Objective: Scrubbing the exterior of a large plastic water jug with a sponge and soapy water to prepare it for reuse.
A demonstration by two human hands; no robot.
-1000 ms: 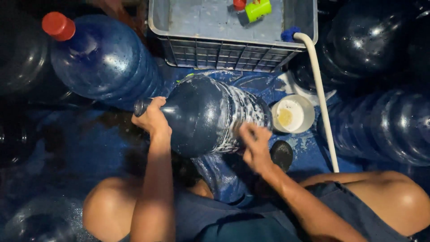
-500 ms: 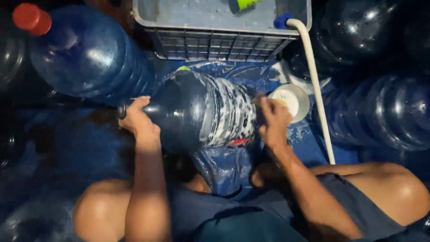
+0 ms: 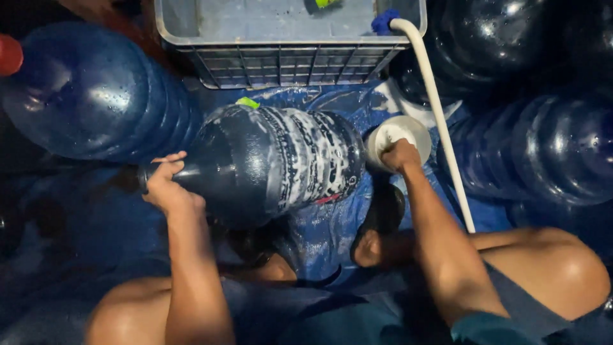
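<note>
Big jug: a dark blue water jug (image 3: pixel 274 163) lies on its side in the middle of the view, on a blue plastic sheet (image 3: pixel 332 236). Its neck points to 9 o'clock and its bottom to 3 o'clock.
How the jug looks: white soapy foam covers its ribbed body in streaks. The neck end is dark and shiny. I cannot tell if anything is inside it.
Left hand (image 3: pixel 167 186): it is wrapped tight around the jug's neck, at 9 o'clock from the jug's body.
Right hand (image 3: pixel 401 155): it is curled and dips into a small white bowl (image 3: pixel 397 133). I cannot tell what the fingers hold.
White bowl: it sits just beside the jug's bottom, at 3 o'clock from it. What is in it is hidden by the hand.
Grey crate (image 3: pixel 281 38): it sits at 12 o'clock from the jug. It has pale water in it.
White hose (image 3: pixel 440 121): its blue end hangs over the crate's rim and it runs down toward 5 o'clock.
Other jugs: one with a red cap (image 3: pixel 96 96) lies at 10 o'clock, and more wet blue jugs (image 3: pixel 549 153) are piled at 3 o'clock.
</note>
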